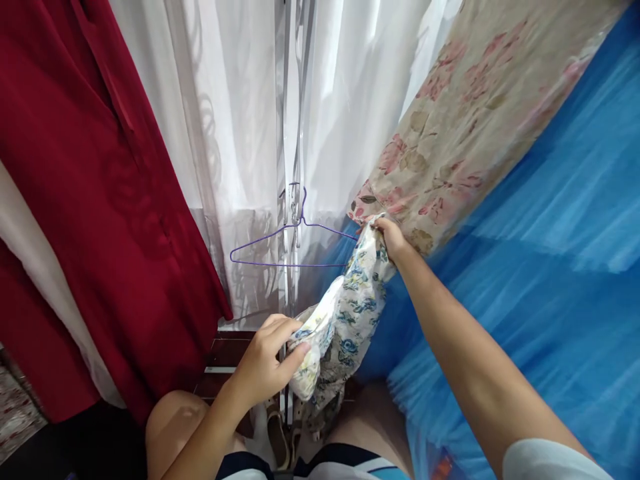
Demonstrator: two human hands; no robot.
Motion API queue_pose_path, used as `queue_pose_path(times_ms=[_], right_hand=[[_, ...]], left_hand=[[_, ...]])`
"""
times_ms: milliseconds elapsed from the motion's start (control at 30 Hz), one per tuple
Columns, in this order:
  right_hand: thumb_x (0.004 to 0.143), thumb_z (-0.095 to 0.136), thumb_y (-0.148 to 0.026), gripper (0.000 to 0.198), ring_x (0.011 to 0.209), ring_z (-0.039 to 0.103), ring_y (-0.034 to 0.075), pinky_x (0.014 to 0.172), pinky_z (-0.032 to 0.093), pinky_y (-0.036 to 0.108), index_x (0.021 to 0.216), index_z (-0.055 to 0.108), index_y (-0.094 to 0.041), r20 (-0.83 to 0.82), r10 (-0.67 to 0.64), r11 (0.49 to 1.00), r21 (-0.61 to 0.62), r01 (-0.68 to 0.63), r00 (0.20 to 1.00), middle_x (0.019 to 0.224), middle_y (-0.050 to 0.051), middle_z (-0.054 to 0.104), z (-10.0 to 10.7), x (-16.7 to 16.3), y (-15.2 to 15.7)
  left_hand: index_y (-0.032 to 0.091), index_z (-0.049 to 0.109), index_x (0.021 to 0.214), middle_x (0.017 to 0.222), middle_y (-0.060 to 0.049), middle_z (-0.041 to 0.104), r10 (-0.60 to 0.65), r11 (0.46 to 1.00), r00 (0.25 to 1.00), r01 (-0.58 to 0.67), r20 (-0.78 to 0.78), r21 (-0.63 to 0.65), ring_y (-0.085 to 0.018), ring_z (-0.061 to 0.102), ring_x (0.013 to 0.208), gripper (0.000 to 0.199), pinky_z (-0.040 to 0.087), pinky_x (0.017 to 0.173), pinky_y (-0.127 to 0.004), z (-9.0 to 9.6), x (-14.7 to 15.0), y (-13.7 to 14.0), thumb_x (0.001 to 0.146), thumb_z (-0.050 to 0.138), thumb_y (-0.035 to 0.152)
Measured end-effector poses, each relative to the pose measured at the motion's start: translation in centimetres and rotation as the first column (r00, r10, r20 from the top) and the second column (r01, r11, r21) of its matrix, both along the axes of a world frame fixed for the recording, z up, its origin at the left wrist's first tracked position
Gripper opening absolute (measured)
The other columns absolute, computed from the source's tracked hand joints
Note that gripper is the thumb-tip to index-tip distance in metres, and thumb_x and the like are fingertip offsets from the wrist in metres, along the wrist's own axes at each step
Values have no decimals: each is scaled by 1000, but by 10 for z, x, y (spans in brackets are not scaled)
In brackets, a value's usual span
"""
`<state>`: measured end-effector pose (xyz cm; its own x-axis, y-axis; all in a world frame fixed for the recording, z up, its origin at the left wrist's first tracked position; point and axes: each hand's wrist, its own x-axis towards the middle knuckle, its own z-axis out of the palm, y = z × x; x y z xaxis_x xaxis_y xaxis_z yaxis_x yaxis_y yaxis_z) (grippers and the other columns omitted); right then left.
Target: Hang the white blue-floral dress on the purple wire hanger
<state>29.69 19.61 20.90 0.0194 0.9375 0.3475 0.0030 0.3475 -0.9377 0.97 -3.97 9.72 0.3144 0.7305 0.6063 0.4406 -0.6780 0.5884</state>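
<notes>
A white garment with blue and yellow flowers (357, 300) is stretched between my hands, low in front of me. My left hand (275, 350) pinches its lower left edge between thumb and fingers. Higher up and to the right, my right hand (387, 237) grips its upper end, close to the purple hanger. That thin purple wire hanger (265, 265) hangs by its hook from a chain-like vertical strip (295, 233). The hanger's right end is hidden behind the garment.
Red curtain-like cloth (150, 253) hangs at the left, white sheer curtain (235, 133) behind. At the right hang a beige floral cloth (425, 160) and blue tulle (565, 267). Below are my bare knees, sandals (277, 433) and dark red tiled floor (233, 350).
</notes>
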Motion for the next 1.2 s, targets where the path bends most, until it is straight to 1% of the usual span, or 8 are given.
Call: queue_pose_path(times_ms=[200, 367, 500, 667, 833, 1000, 1100, 1200], right_hand=[[60, 74, -24, 22, 54, 59, 16, 53, 46, 25, 78, 64, -17, 69, 386, 914, -161, -372, 920, 61, 1, 65, -8, -21, -18], [63, 76, -20, 37, 59, 66, 18, 57, 50, 26, 98, 66, -18, 0, 488, 851, -222, -476, 873, 73, 3, 72, -1, -20, -32], [64, 75, -15, 46, 78, 73, 22, 73, 55, 29, 110, 68, -18, -61, 550, 787, -295, -541, 833, 91, 6, 78, 6, -25, -37], [67, 72, -19, 44, 82, 73, 24, 77, 55, 32, 110, 69, -15, -61, 568, 780, -281, -560, 821, 91, 8, 78, 4, -28, -37], [74, 72, -34, 33, 75, 70, 26, 75, 54, 37, 98, 71, -12, 27, 481, 837, -309, -451, 876, 81, 10, 76, -9, -29, -30], [83, 63, -54, 37, 81, 68, 22, 76, 51, 33, 101, 69, -22, -31, 327, 922, -209, -326, 944, 89, 4, 75, -40, -14, -41], [84, 59, -61, 42, 71, 63, 20, 66, 48, 29, 91, 69, -21, -27, 158, 987, -11, -158, 987, 79, 2, 70, -63, 1, -64], [81, 69, -52, 35, 56, 49, 13, 53, 36, 24, 70, 64, -19, 94, 26, 984, 171, -42, 995, 61, -3, 58, -74, 6, -86]], left_hand=[[18, 57, 83, 78, -2, 56, 97, 986, 985, -75, 145, -150, -17, 52, 70, 15, 42, 63, -28, -14, -80, 31, 91, 46, 24], [20, 65, 80, 96, -6, 62, 326, 945, 904, -320, -279, 66, -25, 54, 100, 16, 32, 106, -43, -19, -157, 87, 82, 49, 20], [22, 67, 84, 85, -5, 65, 398, 915, 867, -398, -299, 65, -26, 57, 91, 18, 35, 101, -48, -1, -186, 147, 80, 50, 21], [20, 63, 87, 91, -8, 69, 450, 893, 884, -446, -125, 63, -27, 61, 94, 17, 43, 92, -45, 46, -171, 213, 81, 46, 23], [20, 53, 116, 106, -8, 70, 303, 953, 953, -303, 21, -8, -22, 66, 95, 34, 50, 84, -35, 78, -118, 230, 92, 45, 42], [23, 49, 129, 139, -9, 55, 235, 972, 971, -236, 34, 4, -24, 56, 124, 47, 46, 98, -36, 68, -102, 207, 87, 56, 43], [21, 59, 118, 125, -6, 65, 236, 972, 972, -236, 12, 17, -23, 61, 116, 36, 46, 101, -37, 52, -108, 188, 85, 56, 35], [21, 67, 106, 108, -4, 71, 281, 954, 958, -286, 67, 87, -23, 64, 105, 28, 47, 98, -36, 50, -104, 174, 80, 58, 26]])
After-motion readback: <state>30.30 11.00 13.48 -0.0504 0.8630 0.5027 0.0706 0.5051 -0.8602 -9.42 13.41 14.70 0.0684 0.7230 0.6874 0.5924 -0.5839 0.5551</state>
